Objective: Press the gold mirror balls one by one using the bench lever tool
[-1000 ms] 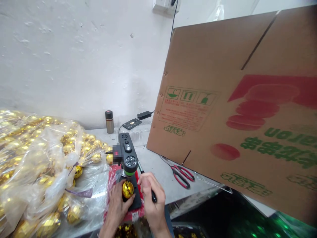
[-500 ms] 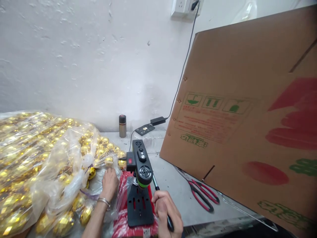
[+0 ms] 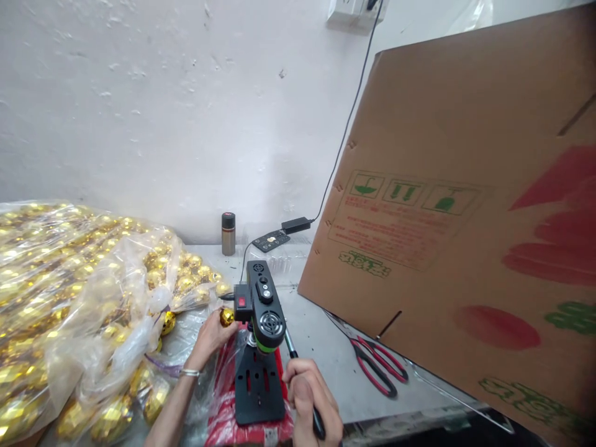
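Note:
My left hand point(image 3: 212, 340), with a bracelet on the wrist, is closed on a small shiny gold mirrored ball point(image 3: 226, 317), just left of a black bench machine point(image 3: 266, 299). That machine has round vents, a green ring and a side box with a red switch. Its slotted black base plate point(image 3: 259, 388) rests on a red plastic-wrapped package point(image 3: 223, 419). On the machine's right, my right hand point(image 3: 313, 397) is wrapped round the black grip of a lever handle point(image 3: 318, 424). The tool end under the machine's head is hidden.
Clear bags of gold balls point(image 3: 84, 285) fill the left side. A large cardboard box point(image 3: 433, 236) leans at the right, with red-and-black scissors point(image 3: 377, 366) before it. Behind stand a small dark-capped bottle point(image 3: 228, 234) and a power adapter point(image 3: 297, 225) with its cord.
My left hand has moved up and right from the plastic beside the bags toward the machine, and a gold ball now shows in its fingers. My right hand stays on the lever handle.

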A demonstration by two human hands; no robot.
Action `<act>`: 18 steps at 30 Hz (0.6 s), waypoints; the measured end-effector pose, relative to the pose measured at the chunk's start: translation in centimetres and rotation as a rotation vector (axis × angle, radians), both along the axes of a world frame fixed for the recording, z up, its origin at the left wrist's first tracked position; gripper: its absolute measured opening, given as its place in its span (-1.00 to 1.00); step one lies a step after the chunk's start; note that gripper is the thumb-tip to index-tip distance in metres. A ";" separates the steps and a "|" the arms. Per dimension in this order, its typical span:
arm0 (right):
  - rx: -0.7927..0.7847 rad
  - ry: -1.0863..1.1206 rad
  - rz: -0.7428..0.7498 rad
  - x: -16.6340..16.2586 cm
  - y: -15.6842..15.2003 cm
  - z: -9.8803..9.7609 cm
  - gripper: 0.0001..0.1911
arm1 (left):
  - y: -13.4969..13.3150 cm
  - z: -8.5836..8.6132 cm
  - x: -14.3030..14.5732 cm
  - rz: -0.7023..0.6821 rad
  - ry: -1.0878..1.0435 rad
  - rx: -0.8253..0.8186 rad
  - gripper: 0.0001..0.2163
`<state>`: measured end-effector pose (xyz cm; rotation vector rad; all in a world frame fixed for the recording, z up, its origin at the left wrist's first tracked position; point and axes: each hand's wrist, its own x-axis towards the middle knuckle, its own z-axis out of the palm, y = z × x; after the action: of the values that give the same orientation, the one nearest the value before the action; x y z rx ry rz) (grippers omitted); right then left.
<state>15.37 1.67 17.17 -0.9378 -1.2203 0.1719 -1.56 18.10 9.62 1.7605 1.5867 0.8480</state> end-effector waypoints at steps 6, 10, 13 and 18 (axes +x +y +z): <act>0.034 -0.070 -0.005 0.6 0.9 3.0 -0.63 | -6.8 0.5 -0.7 -0.044 -0.453 -0.252 -0.37; 0.005 -0.040 0.006 0.3 1.2 4.3 -0.62 | -9.7 -0.7 0.5 -0.012 -0.674 -0.382 -0.28; -0.010 -0.048 0.014 0.3 1.2 4.3 -0.62 | -10.5 -2.8 1.9 0.045 -0.612 -0.267 -0.21; 0.012 -0.071 0.027 0.5 0.9 4.1 -0.65 | -10.9 -5.3 3.3 0.040 -0.400 0.028 -0.43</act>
<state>15.85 2.60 21.28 -0.9237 -1.2987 0.1537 1.72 7.23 4.32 1.4666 1.3520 1.1632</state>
